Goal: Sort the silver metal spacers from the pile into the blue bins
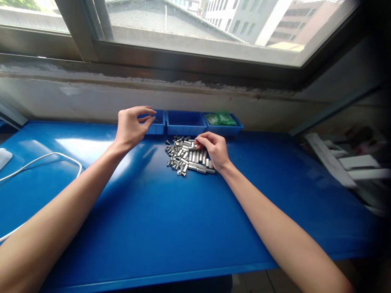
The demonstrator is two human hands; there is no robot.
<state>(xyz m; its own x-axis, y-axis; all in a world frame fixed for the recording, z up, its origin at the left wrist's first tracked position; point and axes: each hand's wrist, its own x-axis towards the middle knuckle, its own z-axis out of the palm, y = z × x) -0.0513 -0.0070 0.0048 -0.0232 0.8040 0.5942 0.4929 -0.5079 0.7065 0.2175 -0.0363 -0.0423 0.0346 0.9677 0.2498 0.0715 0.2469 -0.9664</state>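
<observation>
My left hand (133, 125) is raised at the left blue bin (157, 129). Its thumb and index finger are slightly apart, with no held thing visible between them. A small dark piece shows just past the thumb tip; whether it lies in the bin or hangs in the air is unclear. My right hand (215, 148) reaches into a heap of metal parts, thumb and fingers pinched at its upper right side. What sits in that pinch is hidden. Silvery hex standoffs (200, 167) lie under and beside this hand, with short screws (174, 156) to their left.
The middle blue bin (186, 129) and a right blue bin (227, 130) holding green plastic bags (224, 119) stand along the wall behind the heap. A white cable (56, 154) curves over the blue table (171, 228) at left. Behind rises a window (183, 49).
</observation>
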